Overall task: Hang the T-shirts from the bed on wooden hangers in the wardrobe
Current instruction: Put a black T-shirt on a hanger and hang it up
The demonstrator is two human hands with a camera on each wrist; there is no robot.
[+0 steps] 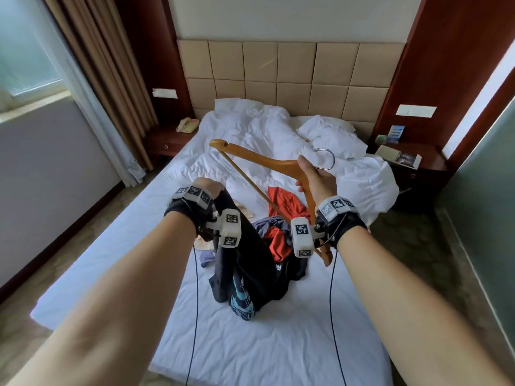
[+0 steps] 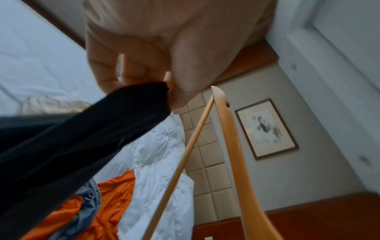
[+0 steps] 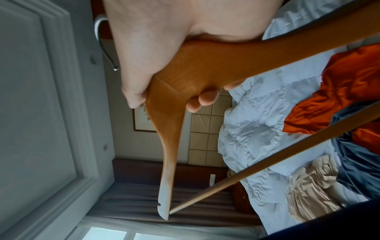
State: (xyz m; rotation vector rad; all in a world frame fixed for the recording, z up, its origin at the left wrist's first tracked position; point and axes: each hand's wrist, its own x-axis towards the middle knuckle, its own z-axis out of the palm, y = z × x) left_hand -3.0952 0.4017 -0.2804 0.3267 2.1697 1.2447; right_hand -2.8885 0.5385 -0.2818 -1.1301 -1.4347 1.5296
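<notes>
Your right hand (image 1: 316, 181) wraps wooden hanger (image 1: 259, 160) at neck; bar runs 10-to-4 o'clock, hook toward 2. Your left hand (image 1: 207, 190) bunches black T-shirt (image 1: 245, 263), probably its edge.

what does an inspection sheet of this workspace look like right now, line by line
surface: bed with white sheet, rumpled duvet toward the headboard
job's things: black T-shirt lifted by one end, rest trailing on the sheet; wooden hanger held in the air, no shirt on it yet; orange T-shirt and grey garment heaped on the bed
clutter: beige cloth beside the heap
grippers: left hand grips the black T-shirt; right hand grips the hanger at its neck
cables: two thin black cables hang from the wrists
surroundings: telephone on one nightstand, leaflets on the other, curtain
</notes>
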